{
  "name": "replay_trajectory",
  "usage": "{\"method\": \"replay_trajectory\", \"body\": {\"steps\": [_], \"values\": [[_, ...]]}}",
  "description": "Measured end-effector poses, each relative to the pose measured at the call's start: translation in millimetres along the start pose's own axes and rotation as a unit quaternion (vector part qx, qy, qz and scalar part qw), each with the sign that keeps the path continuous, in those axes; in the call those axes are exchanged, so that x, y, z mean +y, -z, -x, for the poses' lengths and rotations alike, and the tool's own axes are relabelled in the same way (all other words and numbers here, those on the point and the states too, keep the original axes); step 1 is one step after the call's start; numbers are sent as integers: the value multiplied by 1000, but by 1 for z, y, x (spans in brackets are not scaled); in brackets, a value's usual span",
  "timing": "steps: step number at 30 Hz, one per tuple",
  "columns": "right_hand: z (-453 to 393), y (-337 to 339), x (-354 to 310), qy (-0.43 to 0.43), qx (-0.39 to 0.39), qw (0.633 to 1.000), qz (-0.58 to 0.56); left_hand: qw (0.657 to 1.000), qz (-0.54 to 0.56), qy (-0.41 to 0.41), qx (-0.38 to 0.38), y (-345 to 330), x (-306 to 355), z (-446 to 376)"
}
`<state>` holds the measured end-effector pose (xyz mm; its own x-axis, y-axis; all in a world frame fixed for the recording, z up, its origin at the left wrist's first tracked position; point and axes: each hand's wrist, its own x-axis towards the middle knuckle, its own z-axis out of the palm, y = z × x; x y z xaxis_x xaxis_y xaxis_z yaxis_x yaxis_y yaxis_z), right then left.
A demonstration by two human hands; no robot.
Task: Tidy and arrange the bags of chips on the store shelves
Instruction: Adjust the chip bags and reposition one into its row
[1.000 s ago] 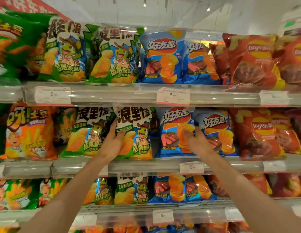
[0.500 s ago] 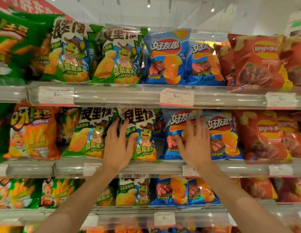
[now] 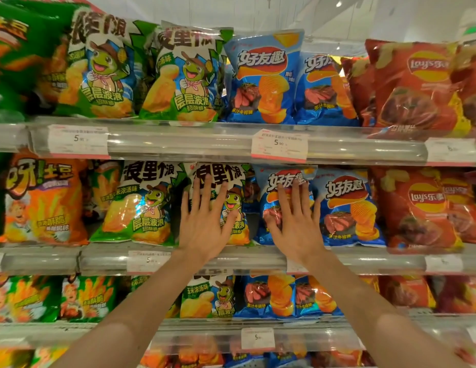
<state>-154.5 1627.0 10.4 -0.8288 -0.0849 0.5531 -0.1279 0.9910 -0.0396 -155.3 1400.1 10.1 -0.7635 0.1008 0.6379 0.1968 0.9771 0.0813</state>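
Observation:
On the middle shelf (image 3: 231, 257), my left hand (image 3: 205, 221) lies flat with fingers spread against a green-and-white frog chip bag (image 3: 233, 179). My right hand (image 3: 295, 221) presses flat, fingers spread, on a blue chip bag (image 3: 279, 179) beside it. Neither hand grips anything. A second green frog bag (image 3: 141, 205) stands to the left, a second blue bag (image 3: 348, 208) to the right. Both pressed bags stand upright at the shelf front, partly hidden by my hands.
Red Lay's bags (image 3: 417, 208) fill the right end, an orange bag (image 3: 40, 200) the left. The upper shelf (image 3: 205, 144) and lower shelf (image 3: 205, 333) hold matching rows of green, blue and red bags. Price tags (image 3: 279, 146) hang on the clear rails.
Both hands have risen from the bags' lower edges to lie flat and spread on the bag fronts. The two bags now stand more upright. The view has shifted slightly upward.

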Motion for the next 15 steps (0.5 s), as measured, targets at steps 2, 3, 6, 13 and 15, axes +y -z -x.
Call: {"method": "replay_trajectory", "body": {"steps": [2, 3, 6, 13, 15], "values": [[1, -1, 0, -3, -4, 1000, -1, 1000, -4, -1, 1, -1, 0, 1], [1, -1, 0, -5, -4, 1000, -3, 1000, -1, -1, 1, -1, 0, 1], [1, 1, 0, -4, -5, 1000, -8, 1000, 8, 0, -2, 0, 0, 1], [7, 14, 0, -9, 40, 995, -91, 990, 142, -2, 11, 12, -12, 9], [16, 19, -4, -14, 37, 991, -127, 983, 182, 9, 24, 18, -18, 20]]}}
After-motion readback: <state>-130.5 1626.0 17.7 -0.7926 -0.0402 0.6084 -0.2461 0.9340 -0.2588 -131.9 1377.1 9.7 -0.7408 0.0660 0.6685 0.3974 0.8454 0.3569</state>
